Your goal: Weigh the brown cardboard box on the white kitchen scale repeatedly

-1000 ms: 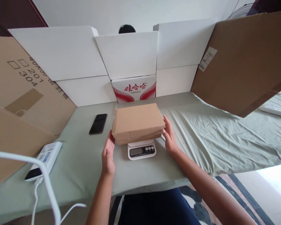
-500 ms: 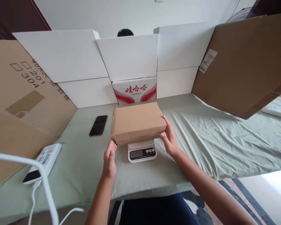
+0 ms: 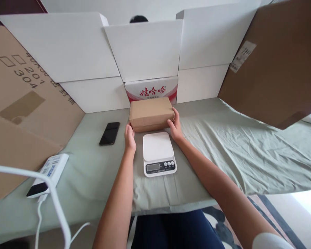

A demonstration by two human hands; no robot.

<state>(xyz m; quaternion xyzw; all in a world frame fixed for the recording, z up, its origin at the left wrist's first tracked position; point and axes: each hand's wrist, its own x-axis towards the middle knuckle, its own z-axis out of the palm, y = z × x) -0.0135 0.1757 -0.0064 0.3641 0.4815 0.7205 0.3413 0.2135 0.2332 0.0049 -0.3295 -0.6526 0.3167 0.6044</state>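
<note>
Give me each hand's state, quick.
Left hand: holding the cardboard box's left end.
Right hand: holding the box's right end.

White carton: red "娃哈哈" (brand); brown cardboard: "201", "304".

The box lies just behind the scale; the phone lies to the left of the scale, the power bank farther left.

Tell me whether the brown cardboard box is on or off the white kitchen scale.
Off. The brown cardboard box sits on the cloth behind the white kitchen scale, whose platform is bare; both hands hold its ends.
</note>
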